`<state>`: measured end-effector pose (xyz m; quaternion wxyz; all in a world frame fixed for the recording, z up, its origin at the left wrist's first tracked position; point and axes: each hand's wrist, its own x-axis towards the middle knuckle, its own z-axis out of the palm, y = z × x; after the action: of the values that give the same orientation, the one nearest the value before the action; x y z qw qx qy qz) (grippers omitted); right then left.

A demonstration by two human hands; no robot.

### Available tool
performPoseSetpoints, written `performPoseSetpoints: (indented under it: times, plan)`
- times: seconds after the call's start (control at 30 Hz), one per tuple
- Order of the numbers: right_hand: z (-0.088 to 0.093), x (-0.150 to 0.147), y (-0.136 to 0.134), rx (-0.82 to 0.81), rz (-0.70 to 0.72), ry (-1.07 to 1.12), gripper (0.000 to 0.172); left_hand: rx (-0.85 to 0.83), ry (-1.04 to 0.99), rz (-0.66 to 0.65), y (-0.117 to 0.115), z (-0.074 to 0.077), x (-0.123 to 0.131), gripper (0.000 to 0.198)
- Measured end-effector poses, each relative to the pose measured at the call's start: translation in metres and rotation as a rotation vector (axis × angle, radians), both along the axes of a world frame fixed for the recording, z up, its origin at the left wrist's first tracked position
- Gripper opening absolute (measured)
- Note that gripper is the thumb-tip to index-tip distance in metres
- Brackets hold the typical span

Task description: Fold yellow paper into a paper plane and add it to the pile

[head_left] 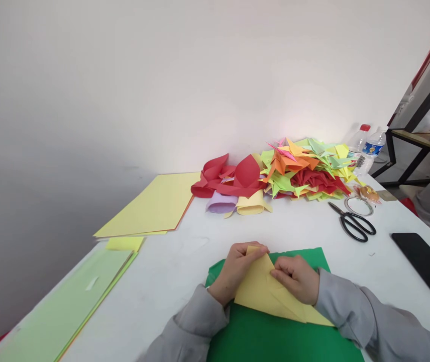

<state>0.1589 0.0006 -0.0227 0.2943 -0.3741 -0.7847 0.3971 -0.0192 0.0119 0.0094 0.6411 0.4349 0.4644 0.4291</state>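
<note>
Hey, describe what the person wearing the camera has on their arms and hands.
The left hand and right hand are bare, with no gloves. The left sleeve and right sleeve are long, grey and creased, reaching the wrists. I see no print or markings on them.

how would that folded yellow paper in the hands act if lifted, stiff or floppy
The folded yellow paper is probably light, being thin sheet. Its overlapping layers likely add some stiffness. The narrow pointed end, outside either grip, may flap.
</note>
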Motion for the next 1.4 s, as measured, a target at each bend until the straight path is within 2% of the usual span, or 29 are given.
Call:
performPoseSetpoints:
  times: [0.17,0.23,0.33,0.4,0.5,0.67,0.97,1.13,1.2,1.27,1.4]
  plan:
    - [0.002,-0.002,0.000,-0.113,-0.116,0.100,0.042,-0.012,-0.086,0.146,0.012,-0.007,-0.010,0.035]
    - [0.002,0.000,0.004,-0.144,-0.201,0.135,0.044,-0.038,-0.156,0.119,0.014,-0.006,-0.013,0.042]
    - [-0.001,0.003,0.009,-0.157,-0.331,0.177,0.044,-0.043,-0.219,-0.002,0.010,-0.005,-0.008,0.050]
    - [-0.003,0.004,0.010,-0.159,-0.401,0.202,0.046,-0.042,-0.189,-0.064,0.001,-0.006,0.002,0.050]
    - [-0.005,0.002,0.006,-0.157,-0.450,0.222,0.048,-0.087,-0.148,-0.066,-0.018,-0.009,0.022,0.051]
    - [-0.006,-0.003,-0.003,-0.170,-0.417,0.269,0.051,-0.018,-0.079,-0.031,-0.037,-0.012,0.041,0.044]
    - [-0.006,-0.004,-0.005,-0.226,-0.384,0.346,0.046,0.020,-0.074,-0.007,-0.034,-0.016,0.037,0.043]
    - [-0.004,-0.004,-0.006,-0.274,-0.373,0.374,0.049,0.024,-0.051,0.033,-0.034,-0.018,0.038,0.044]
    - [-0.002,-0.004,-0.005,-0.344,-0.325,0.407,0.051,0.043,-0.054,0.056,-0.032,-0.019,0.037,0.043]
    - [0.000,-0.004,-0.005,-0.409,-0.215,0.422,0.053,0.058,-0.068,0.097,-0.030,-0.020,0.035,0.042]
    - [0.004,-0.005,-0.004,-0.358,-0.055,0.367,0.055,0.033,-0.113,0.173,-0.027,-0.020,0.032,0.045]
